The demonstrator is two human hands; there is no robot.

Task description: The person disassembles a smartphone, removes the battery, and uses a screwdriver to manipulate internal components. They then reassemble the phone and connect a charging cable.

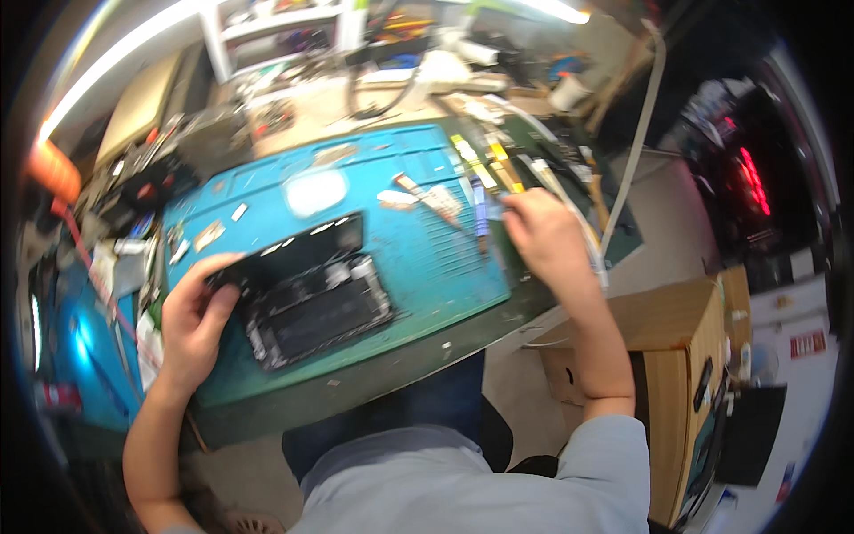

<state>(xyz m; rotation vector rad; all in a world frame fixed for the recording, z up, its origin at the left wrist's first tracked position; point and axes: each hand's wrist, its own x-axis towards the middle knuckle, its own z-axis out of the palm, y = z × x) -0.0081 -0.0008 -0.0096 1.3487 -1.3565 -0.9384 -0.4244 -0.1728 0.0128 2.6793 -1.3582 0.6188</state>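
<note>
Room: dark at the fisheye rim, blurred throughout; a wooden cabinet (658, 320) at right, a dark machine with a red glow (752, 182) beyond it, crowded white shelving (283, 28) behind the bench, cut off at the top.
Workbench: dark green front surface (427, 358), bent by the lens; clutter at its left and far sides too smeared to sort piece by piece.
Work mat: blue, ridged at right (418, 280), lying on the bench; a bright white patch on its far half is washed out, nature unclear.
Right hand: over the mat's right edge (544, 233), beside the tools, fingers bent downward; fingertips blurred, cannot tell whether they pinch anything.
Left hand: at the phone's left side (196, 311), thumb in front and fingers behind, pinching the display panel; fingers partly hidden by it.
Opened smartphone: near left part of the mat; body (322, 316) lying face up, black, with lighter metallic patches along the edges and upper right; inner parts not resolvable.
Display panel: black (307, 247), tilted up along the body's far side, pale spots on its upper edge; the join with the body cannot be made out.
Hand tools: yellow ones (503, 166) and a slim blue one (480, 209), near the right hand; types unclear.
White chip: small, rectangular (238, 212), on the mat beyond the phone.
</note>
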